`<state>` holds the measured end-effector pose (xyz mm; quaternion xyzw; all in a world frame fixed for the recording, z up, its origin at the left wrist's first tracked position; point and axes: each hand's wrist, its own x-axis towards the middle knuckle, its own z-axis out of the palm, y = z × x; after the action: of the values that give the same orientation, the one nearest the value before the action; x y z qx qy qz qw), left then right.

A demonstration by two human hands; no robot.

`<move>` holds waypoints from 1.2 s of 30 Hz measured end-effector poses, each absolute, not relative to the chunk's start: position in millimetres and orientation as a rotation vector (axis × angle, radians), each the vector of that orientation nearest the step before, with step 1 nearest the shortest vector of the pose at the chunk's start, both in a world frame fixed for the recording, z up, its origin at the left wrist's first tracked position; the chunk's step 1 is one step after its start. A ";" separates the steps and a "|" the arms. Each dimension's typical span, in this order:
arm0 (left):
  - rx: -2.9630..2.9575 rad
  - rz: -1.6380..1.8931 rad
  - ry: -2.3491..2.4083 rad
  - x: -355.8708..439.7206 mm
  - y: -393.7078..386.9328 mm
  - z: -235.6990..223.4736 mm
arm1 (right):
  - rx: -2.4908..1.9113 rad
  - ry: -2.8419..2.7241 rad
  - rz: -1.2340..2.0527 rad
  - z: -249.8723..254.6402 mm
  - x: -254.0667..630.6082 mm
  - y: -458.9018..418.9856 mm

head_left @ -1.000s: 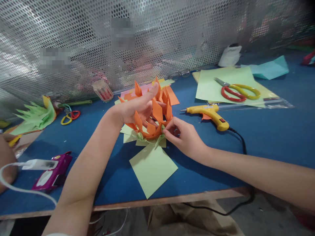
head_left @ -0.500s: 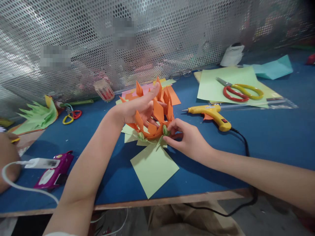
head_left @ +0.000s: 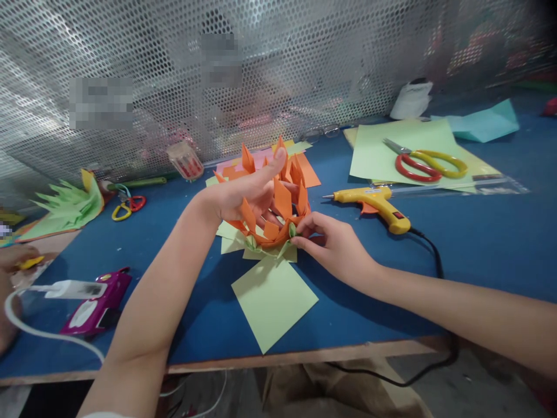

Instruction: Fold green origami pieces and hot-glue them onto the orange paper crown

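An orange folded-paper flower with pointed petals stands tilted in my left hand. The thumb of that hand points up and its fingers reach inside the ring of petals. At the flower's front right rim my right hand pinches a small green folded-paper leaf against the orange base. Another green leaf sits at the front left of the rim. Partly beneath the flower lie several pale green paper sheets, and one square sheet shows in front.
A yellow hot glue gun lies to the right, its black cord running over the table edge. Scissors rest on green paper behind it. On the left are a purple box, smaller scissors, green paper fringe and another person's hand.
My right thumb has shifted slightly closer to the green leaf. My left hand keeps its hold. At the far left, the other person's hand has moved, showing a yellow piece.
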<state>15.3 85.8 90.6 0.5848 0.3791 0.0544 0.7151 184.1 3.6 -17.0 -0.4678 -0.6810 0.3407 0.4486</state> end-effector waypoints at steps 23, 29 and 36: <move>1.299 0.051 0.897 20.0 75.0 102.8 | -1.167 -1.720 0.790 -14.3 182.9 3.4; 1.325 0.073 0.914 17.8 75.4 101.9 | -1.156 -1.708 0.789 -14.7 183.3 4.4; 1.314 0.166 0.925 19.3 80.7 94.9 | -1.154 -1.661 0.816 -16.9 185.4 10.1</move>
<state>19.3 80.7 94.9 0.5879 0.4139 0.0744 0.6911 185.4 10.1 -16.9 -0.4693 -0.6754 0.3317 0.4621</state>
